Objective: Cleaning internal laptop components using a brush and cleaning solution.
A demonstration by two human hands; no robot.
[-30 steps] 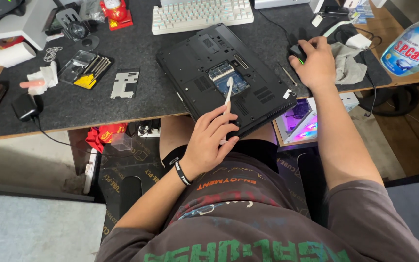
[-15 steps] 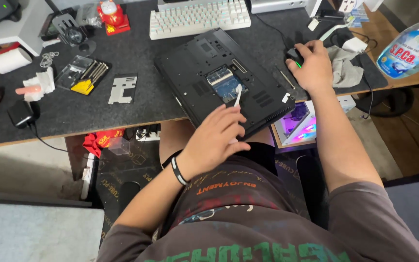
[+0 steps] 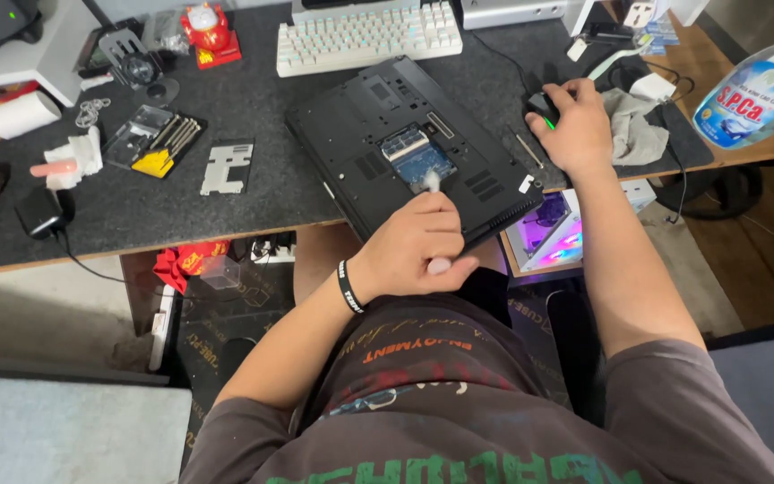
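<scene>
Observed from the head view: a black laptop (image 3: 405,148) lies upside down on the dark-matted desk (image 3: 253,193), its front edge overhanging the desk edge toward the person. A service cover is off, exposing a blue circuit board (image 3: 416,157) in an open bay near the middle of the base.

The left hand (image 3: 414,246) is closed in a pen-like pinch around a small white-handled brush (image 3: 432,224); the bristle end touches the lower right corner of the exposed board, and the handle's butt shows below the curled fingers. The grip appears chosen for fine control over the bay. A black wristband sits on that wrist.

The right hand (image 3: 575,130) rests, fingers curved downward, on a black mouse (image 3: 544,109) just off the laptop's right edge. It presses on the mouse rather than pinching it, and holds nothing else.

Surroundings: a white keyboard (image 3: 369,36) sits behind the laptop. A flat grey metal plate (image 3: 227,168), likely the removed cover, lies to the left, well apart from the bay. Beside it stands an open case of screwdriver bits (image 3: 154,139), within easy reach. A grey cloth (image 3: 633,125) lies right of the mouse, and a spray bottle (image 3: 754,94) stands at the far right edge.
</scene>
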